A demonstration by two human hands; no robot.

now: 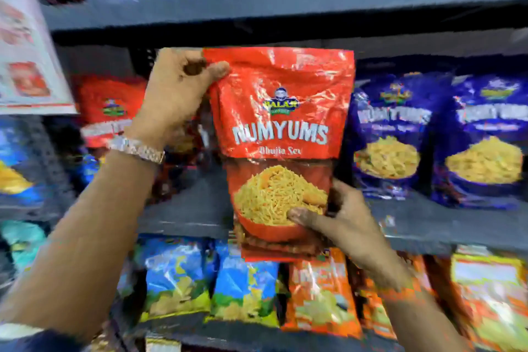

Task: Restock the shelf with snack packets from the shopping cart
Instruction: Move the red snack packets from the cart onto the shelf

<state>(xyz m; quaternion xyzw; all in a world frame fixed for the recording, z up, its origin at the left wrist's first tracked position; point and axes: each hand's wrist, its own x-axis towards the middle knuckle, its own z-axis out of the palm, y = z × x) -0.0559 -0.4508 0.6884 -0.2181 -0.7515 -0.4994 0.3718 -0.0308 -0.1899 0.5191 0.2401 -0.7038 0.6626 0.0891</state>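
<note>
A red snack packet (281,111) labelled Numyums, with a bowl of yellow sev pictured on it, is held upright in front of the grey middle shelf (185,208). More red packet edges show stacked behind its bottom. My left hand (177,94) grips its top left corner. My right hand (340,220) holds its lower right corner, thumb on the front. Another red packet (110,108) stands on the shelf to the left. The shopping cart is out of view.
Two blue Numyums packets (388,134) (485,140) stand on the same shelf to the right. Below, a lower shelf holds blue chip bags (177,277) and orange bags (320,291). An upper shelf board (285,6) carries blue boxes. A white sign (25,66) hangs at left.
</note>
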